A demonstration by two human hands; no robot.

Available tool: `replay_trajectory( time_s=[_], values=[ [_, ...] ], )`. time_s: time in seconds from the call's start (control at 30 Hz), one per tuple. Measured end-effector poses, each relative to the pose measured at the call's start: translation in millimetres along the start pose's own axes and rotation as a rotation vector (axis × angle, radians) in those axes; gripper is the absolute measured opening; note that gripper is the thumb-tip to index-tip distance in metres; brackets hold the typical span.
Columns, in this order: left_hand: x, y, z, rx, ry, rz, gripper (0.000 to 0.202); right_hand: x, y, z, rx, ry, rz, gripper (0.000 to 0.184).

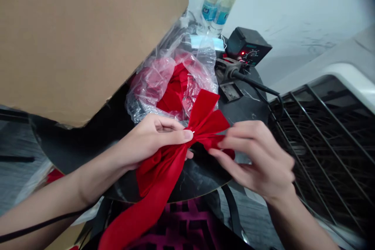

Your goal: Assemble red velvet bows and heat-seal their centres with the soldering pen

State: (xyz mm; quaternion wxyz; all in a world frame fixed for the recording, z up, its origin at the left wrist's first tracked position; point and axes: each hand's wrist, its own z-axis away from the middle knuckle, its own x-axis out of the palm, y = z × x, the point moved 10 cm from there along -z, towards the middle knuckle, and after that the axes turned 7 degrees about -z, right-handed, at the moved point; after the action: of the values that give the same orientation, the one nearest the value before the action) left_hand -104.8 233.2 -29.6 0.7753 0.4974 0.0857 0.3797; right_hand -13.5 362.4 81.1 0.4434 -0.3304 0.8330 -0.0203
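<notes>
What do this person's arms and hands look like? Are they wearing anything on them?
The left hand and right hand are bare, with no gloves, rings or watch in view. No sleeve shows on either forearm. The left thumbnail is short and unpainted. A thin black cord crosses the left forearm.

**Bare arms, dark patterned top**

My left hand (149,140) and right hand (258,156) are uncovered, and so are my left forearm (43,199) and right forearm (295,222), as far as the view reaches. My fingernails are trimmed short, and the thumbnail (188,135) on my left hand has a smooth, rounded edge. A thin black cord (43,224) runs along the underside of my left forearm. At the bottom of the view I can see the front of my top (178,228), which is black with a blocky magenta pattern of angular lines. Only that small patch of it shows.
</notes>
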Motion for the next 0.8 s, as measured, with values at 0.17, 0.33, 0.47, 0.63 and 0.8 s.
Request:
replay_trajectory(
  time_s=[0.17,0.33,0.47,0.63,0.8],
  values=[
    [-1.9,14,1,0.136,0.034,-0.097,0.015,13,44,15,0.388,-0.107,-0.141,0.022],
    [-6.7,17,3,0.155,0.041,-0.217,0.006,33,64,22,0.583,-0.311,-0.563,0.021],
    [-5.1,19,3,0.180,-0.011,-0.294,0.005,44,62,23,0.704,-0.488,-0.808,0.024],
    [-3.8,19,3,0.201,-0.022,-0.348,0.005,69,46,18,0.730,-0.466,-1.013,0.029],
    [-6.2,22,5,0.216,-0.013,-0.403,0.004,85,51,22,0.830,-0.415,-1.109,0.024]
  ],
)
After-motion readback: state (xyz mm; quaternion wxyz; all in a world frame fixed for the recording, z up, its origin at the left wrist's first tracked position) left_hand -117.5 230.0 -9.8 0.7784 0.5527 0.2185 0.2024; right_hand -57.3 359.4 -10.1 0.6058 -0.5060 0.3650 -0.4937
